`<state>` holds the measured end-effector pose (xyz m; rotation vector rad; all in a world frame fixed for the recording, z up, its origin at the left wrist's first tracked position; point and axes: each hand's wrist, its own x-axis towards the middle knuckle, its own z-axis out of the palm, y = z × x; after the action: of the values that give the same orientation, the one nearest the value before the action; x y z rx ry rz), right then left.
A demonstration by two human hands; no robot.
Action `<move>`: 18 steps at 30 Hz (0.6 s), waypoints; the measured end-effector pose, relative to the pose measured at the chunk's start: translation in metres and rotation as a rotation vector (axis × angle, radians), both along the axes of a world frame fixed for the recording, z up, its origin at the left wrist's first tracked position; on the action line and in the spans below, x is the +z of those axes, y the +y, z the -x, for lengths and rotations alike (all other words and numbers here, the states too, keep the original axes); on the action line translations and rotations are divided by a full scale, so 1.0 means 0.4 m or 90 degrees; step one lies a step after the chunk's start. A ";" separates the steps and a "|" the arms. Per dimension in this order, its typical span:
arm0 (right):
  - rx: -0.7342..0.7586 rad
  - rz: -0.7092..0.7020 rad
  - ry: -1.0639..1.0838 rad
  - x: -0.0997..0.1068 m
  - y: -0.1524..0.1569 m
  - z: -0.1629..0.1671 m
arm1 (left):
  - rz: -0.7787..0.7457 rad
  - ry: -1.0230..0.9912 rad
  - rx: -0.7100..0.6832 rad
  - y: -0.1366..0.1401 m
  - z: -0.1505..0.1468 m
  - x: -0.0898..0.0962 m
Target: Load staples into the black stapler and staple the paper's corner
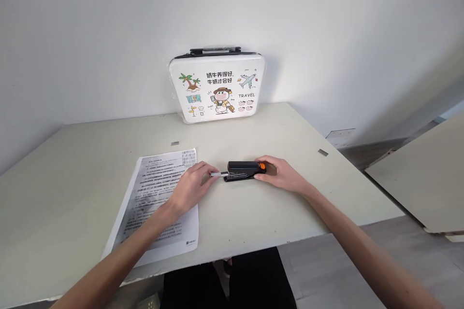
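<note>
A black stapler with an orange part at its right end lies on the table. My right hand grips that end, thumb on the near side and fingers on the far side. From the stapler's left end a metal staple tray sticks out. The fingertips of my left hand are pinched on this tray's outer end. Beneath my left hand and forearm lies a printed sheet of paper, partly covered by them.
A white cartoon-printed case with a black handle stands against the wall. Small grey strips, likely staples, lie on the table: one strip beyond the paper, another strip at the right edge. Another pale surface is at far right.
</note>
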<state>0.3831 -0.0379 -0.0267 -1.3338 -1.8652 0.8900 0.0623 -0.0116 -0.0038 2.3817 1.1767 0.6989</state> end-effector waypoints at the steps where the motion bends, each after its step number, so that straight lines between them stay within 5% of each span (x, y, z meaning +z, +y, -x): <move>1: -0.001 0.000 0.001 0.000 0.000 0.000 | -0.002 0.000 -0.001 0.001 0.002 -0.002; 6: 0.000 0.001 -0.001 0.002 -0.003 0.000 | 0.018 -0.002 0.009 0.014 0.043 -0.007; 11: 0.001 0.013 0.017 0.007 -0.005 0.003 | 0.078 -0.024 -0.082 0.025 0.080 0.003; 18: 0.035 0.009 0.028 0.001 0.002 0.001 | 0.081 -0.087 -0.178 0.057 0.007 -0.015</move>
<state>0.3825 -0.0372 -0.0264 -1.2660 -1.8732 0.9551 0.0597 0.0113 -0.0100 2.2908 0.7874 0.6609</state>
